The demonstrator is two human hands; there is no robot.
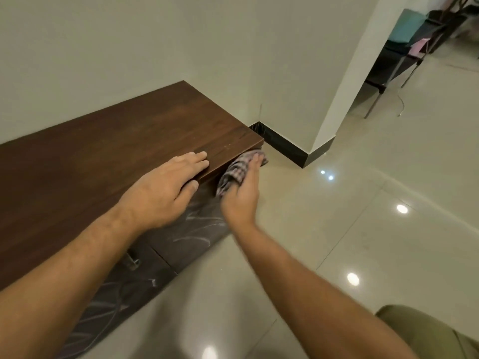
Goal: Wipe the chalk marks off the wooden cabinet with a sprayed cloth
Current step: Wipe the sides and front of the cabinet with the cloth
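Head view: a low wooden cabinet point(103, 156) with a dark brown top is seen standing against a pale wall point(129, 47), on a glossy tiled floor point(363, 203). The left hand point(166, 187) is laid flat on the cabinet top near its front right corner. Its fingers point(197, 159) are stretched out and released, grasping nothing, and the thumb is hooked over the front edge.

A checked cloth point(233, 172) is pressed against the cabinet's front face, just under the overhang of the top and close to the right corner. It is covered by the right hand point(243, 193), whose fingers point(255, 161) are extended over the cloth rather than clenched. The thumb is hidden by bunched fabric, so a pinch cannot be confirmed.

White chalk marks point(191, 229) are spread as loops and streaks over the cabinet front below and to the left of the cloth, partly covered by the left forearm. A metal handle point(132, 260) is seen on that front, among the marks.

Black skirting point(285, 146) runs along the wall to the right of the cabinet. Chairs point(404, 55) are seen far beyond the cabinet's right end, behind a wall corner. A knee in olive fabric point(427, 330) is visible well in front of the cabinet.
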